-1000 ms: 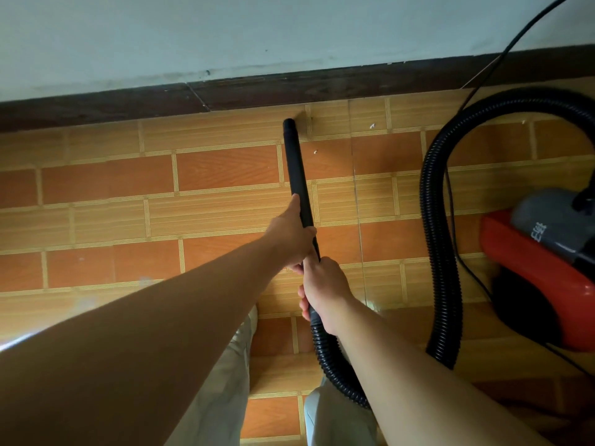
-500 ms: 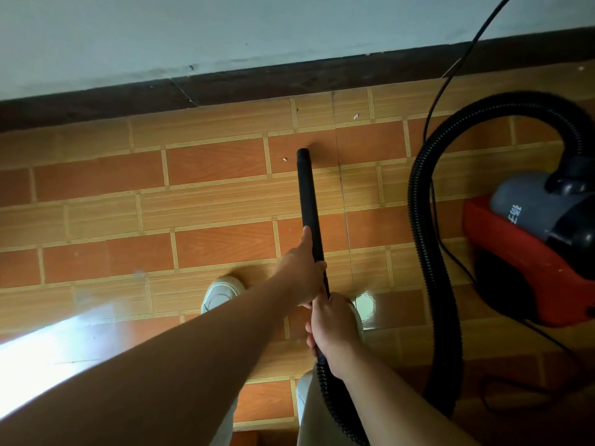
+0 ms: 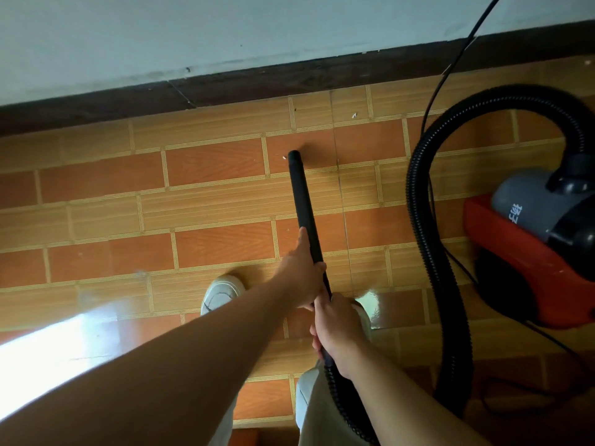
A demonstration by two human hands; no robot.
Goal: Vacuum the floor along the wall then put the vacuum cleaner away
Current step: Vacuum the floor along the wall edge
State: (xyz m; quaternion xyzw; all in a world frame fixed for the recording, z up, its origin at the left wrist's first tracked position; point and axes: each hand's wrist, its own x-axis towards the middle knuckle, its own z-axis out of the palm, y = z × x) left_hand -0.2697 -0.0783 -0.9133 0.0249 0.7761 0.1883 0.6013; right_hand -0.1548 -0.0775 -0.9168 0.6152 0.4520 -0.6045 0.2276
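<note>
A black vacuum tube [image 3: 302, 197] points at the orange tiled floor [image 3: 219, 162], its tip resting about one tile row short of the dark baseboard [image 3: 257, 83]. My left hand [image 3: 301, 275] is wrapped around the tube's middle. Just behind it, my right hand [image 3: 336, 328] holds the tube's rear end where the ribbed black hose [image 3: 431, 252] joins. The hose loops right and up to the red and grey vacuum cleaner body [image 3: 541, 252], which stands on the floor at the right. Small white crumbs [image 3: 354, 115] lie near the baseboard.
A thin black power cord [image 3: 457, 59] runs from the vacuum up the pale wall [image 3: 225, 30]. My white shoe [image 3: 222, 292] shows below the tube. Bright sunlight glares on the floor at the lower left.
The tube's tip has pulled back from the baseboard by about a tile row, toward me. The view has shifted so the vacuum body and my shoes show more.
</note>
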